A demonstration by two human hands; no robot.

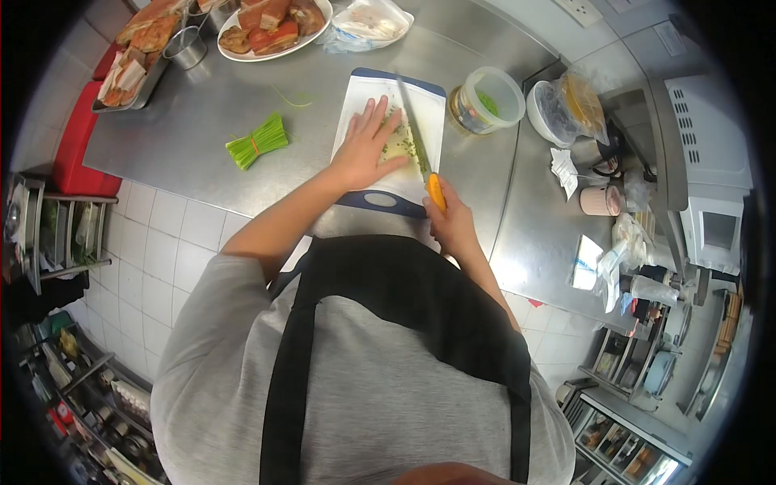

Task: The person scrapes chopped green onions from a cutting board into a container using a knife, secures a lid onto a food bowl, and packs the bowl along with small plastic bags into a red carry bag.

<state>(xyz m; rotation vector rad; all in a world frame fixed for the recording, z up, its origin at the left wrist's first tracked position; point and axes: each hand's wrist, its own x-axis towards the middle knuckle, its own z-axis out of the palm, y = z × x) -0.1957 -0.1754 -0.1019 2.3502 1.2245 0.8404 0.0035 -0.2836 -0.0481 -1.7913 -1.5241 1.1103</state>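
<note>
On the steel counter lies a white cutting board (356, 101) with dark blue ends. My left hand (365, 153) rests over the board with its fingers spread, beside small chopped green bits (411, 145). In my right hand (453, 217) is the yellow handle of a kitchen knife (418, 133). Its long blade lies along the right side of the green bits, pointing away from me. Left of the board sits a bundle of chives (257, 141) tied with a band. Right of the board stands a clear plastic tub (493, 93) with chopped greens inside.
A white plate (315, 44) of browned meat stands at the back, next to a plastic bag (368, 24). Metal cups (186, 48) and a tray of meat (125, 81) are at the back left. A white bowl (543, 109) and a microwave (715, 218) are on the right.
</note>
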